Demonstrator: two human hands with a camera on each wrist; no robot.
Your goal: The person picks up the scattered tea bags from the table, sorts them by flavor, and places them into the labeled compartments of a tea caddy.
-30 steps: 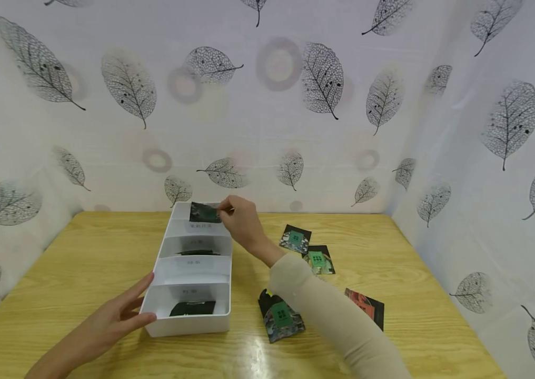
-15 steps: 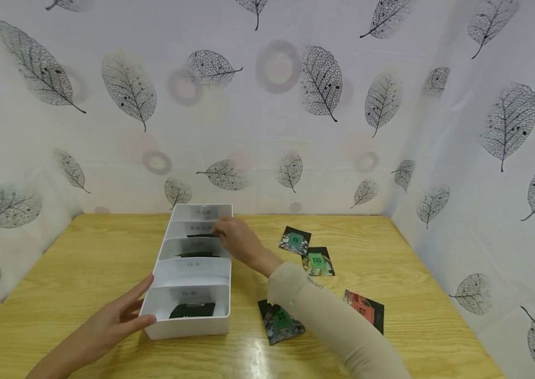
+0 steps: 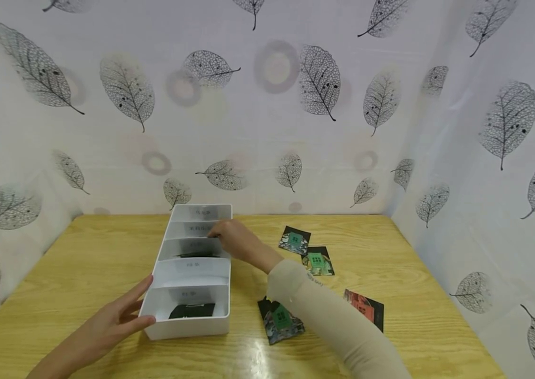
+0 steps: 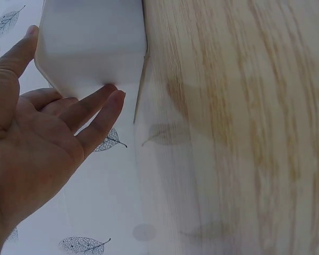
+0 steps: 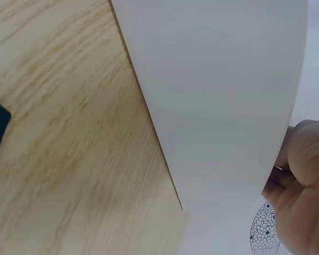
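Note:
A white divided box [image 3: 191, 327] stands lengthwise on the table, with handwritten labels on its compartments. My left hand [image 3: 111, 321] touches its near left side, fingers spread; in the left wrist view the thumb is at the rim and fingertips rest against the wall [image 4: 93, 37]. My right hand [image 3: 239, 239] reaches over the right rim into the second compartment from the back, fingertips pointing down. The tea sachet there is hidden, so I cannot tell whether the fingers still pinch it. Black sachets show in the middle compartment [image 3: 198, 255] and the front sachet [image 3: 191, 310] lies in its compartment.
Right of the box lie loose sachets: a green-labelled one [image 3: 294, 239] at the back, another [image 3: 318, 261] beside it, a nearer one [image 3: 280, 322] by my sleeve, and a red one [image 3: 364, 307] farther right. A leaf-patterned cloth [image 3: 258, 121] encloses the table.
My right hand has brought the black sachet from above the back of the box down into the second compartment, where it has sunk from sight. My left hand has stayed in place.

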